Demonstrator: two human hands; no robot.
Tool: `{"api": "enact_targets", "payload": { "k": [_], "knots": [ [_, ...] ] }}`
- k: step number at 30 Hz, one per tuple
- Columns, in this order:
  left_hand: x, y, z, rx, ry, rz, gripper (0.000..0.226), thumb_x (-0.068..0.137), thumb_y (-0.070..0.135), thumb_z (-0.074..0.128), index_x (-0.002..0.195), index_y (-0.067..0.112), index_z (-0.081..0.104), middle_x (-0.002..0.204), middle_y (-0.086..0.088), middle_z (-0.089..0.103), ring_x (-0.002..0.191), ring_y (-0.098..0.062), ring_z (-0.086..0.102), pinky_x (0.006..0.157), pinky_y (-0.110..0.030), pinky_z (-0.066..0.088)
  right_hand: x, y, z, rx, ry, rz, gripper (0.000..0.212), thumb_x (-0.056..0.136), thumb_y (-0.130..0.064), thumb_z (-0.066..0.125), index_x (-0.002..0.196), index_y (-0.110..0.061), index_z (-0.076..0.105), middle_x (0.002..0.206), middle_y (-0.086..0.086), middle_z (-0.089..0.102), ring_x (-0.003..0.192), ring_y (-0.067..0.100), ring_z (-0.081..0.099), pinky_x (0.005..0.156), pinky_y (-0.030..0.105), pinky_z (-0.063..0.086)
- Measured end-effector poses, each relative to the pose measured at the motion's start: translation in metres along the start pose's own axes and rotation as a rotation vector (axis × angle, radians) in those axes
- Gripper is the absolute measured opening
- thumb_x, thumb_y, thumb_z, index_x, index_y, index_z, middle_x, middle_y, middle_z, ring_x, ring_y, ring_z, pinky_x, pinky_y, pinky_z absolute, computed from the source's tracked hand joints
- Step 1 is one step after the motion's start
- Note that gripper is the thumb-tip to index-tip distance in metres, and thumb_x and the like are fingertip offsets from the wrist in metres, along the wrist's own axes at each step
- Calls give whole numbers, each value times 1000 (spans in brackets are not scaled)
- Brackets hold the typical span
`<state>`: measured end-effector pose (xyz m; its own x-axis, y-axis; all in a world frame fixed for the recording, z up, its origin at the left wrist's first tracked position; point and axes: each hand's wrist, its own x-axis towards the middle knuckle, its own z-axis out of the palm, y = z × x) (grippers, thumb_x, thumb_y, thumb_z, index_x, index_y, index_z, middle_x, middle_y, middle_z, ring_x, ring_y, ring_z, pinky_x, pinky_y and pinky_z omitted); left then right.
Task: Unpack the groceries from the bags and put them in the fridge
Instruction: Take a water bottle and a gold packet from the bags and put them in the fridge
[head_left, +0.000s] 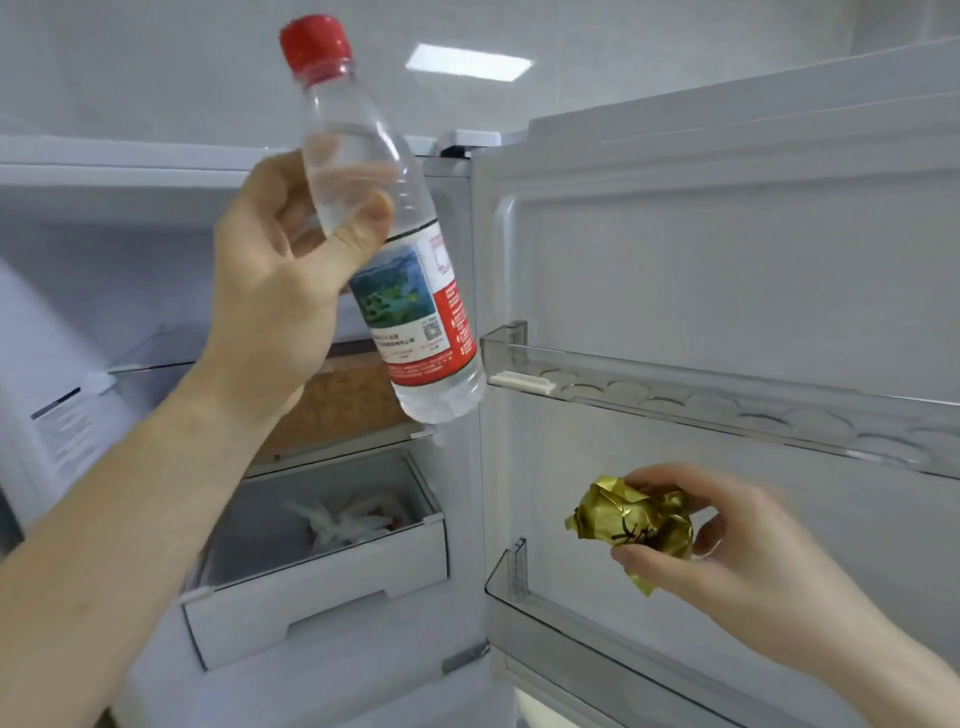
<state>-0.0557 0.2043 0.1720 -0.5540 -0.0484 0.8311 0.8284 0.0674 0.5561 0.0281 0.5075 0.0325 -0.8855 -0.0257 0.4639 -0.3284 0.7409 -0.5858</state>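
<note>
Open fridge (467, 218), left hand (270, 270) gripping bottle (395, 249)

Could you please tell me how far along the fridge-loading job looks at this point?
Done: the fridge door is open, and the open drawer holds a white packet. In hand: the left hand holds a clear red-capped plastic water bottle, tilted; the right hand holds a crumpled gold foil packet. Left: both need placing; the transparent door shelves hold nothing visible.

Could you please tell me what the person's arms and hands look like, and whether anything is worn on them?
Both the left hand and the right hand are bare, with no gloves, rings or watch visible. Both forearms are bare too; no sleeve shows in the frame. The nails look short and unpainted.
</note>
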Motion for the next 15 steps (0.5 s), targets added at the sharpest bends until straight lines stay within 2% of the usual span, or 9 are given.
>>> {"api": "enact_targets", "payload": {
  "k": [2,4,6,8,10,12,15],
  "knots": [
    [-10,-7,-21,61,-17,-52,50,87,28,79,130,12,58,126,-4,70,120,-20,66,98,-42,56,9,-2,11,9,-32,-16,37,72,-45,88,101,-53,67,106,-45,57,86,-9,59,66,13,48],
    [-21,-20,-39,165,-54,-87,56,87,14,79,136,10,51,127,-1,69,118,-11,66,91,-25,56,18,-6,22,38,-70,-31,37,72,-45,88,102,-52,67,104,-42,59,77,-7,61,64,12,47],
    [-36,-38,-51,245,-111,-153,59,86,0,77,135,16,49,122,4,70,111,-7,69,86,-20,57,25,-10,33,73,-95,-40,37,72,-42,89,101,-51,68,103,-39,61,72,-5,62,61,13,48],
    [-56,-62,-60,280,-150,-249,62,82,-4,79,132,24,53,122,5,69,110,-8,70,88,-25,60,30,-9,44,92,-114,-44,37,71,-42,90,101,-50,69,102,-37,63,69,-4,62,59,14,47],
    [-77,-88,-68,365,-178,-289,67,79,0,84,130,33,56,127,5,64,117,-12,66,94,-36,60,31,-6,52,87,-127,-38,38,69,-45,89,101,-52,69,102,-36,63,68,-5,61,60,14,48],
    [-93,-112,-75,516,-213,-246,68,74,7,89,125,36,57,125,8,58,118,-12,61,99,-42,56,30,-1,57,96,-145,-16,37,70,-45,88,100,-53,69,102,-37,63,64,-4,61,63,12,48],
    [-113,-145,-78,688,-293,-165,63,71,11,90,117,37,56,121,17,56,111,-9,59,95,-38,52,27,8,62,104,-158,12,35,71,-42,89,98,-50,69,101,-41,62,71,-10,61,66,11,47]
  ]
}}
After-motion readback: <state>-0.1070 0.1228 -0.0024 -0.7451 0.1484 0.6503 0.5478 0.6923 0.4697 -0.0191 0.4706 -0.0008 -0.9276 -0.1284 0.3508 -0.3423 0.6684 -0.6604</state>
